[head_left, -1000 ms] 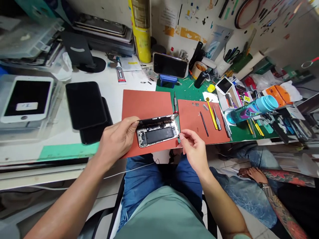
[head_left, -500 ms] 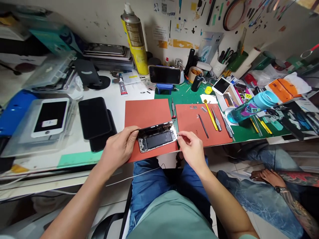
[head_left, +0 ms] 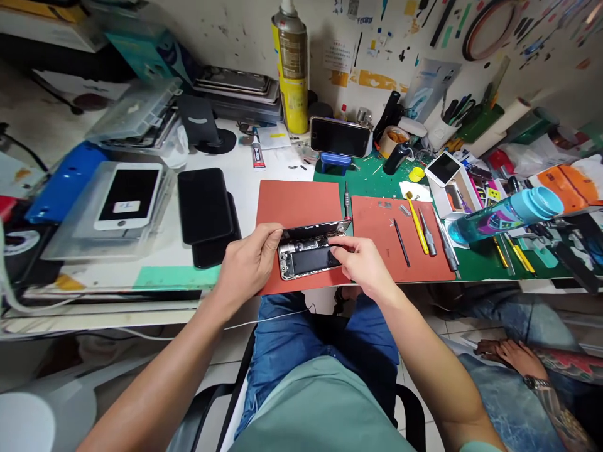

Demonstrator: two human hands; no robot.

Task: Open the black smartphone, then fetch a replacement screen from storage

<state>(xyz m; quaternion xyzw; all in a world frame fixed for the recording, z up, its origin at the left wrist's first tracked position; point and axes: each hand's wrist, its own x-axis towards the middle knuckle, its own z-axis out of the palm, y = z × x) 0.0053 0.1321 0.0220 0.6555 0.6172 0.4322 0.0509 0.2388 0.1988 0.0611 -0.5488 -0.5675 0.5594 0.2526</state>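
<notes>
An opened phone point(head_left: 311, 258) lies over the left red mat point(head_left: 296, 198), its battery and inner parts showing. Its screen panel point(head_left: 315, 230) is tilted up along the far edge. My left hand point(head_left: 252, 257) pinches that panel at its left end, thumb and fingers closed. My right hand point(head_left: 362, 260) is over the right part of the phone, index finger reaching inside and fingers bent together; whether it holds something small I cannot make out. A screwdriver point(head_left: 347, 201) lies between the two mats.
On the right red mat point(head_left: 377, 220) lie a black pick point(head_left: 401, 242), a yellow tool point(head_left: 417, 223) and grey tools. Black phones point(head_left: 205, 206) lie left, a blue bottle point(head_left: 509, 215) right. A person's hands point(head_left: 513, 355) rest at lower right.
The screen panel is now raised higher and the phone sits lower on the mat. My right hand has moved from the phone's right edge to over its inside. The view has shifted left.
</notes>
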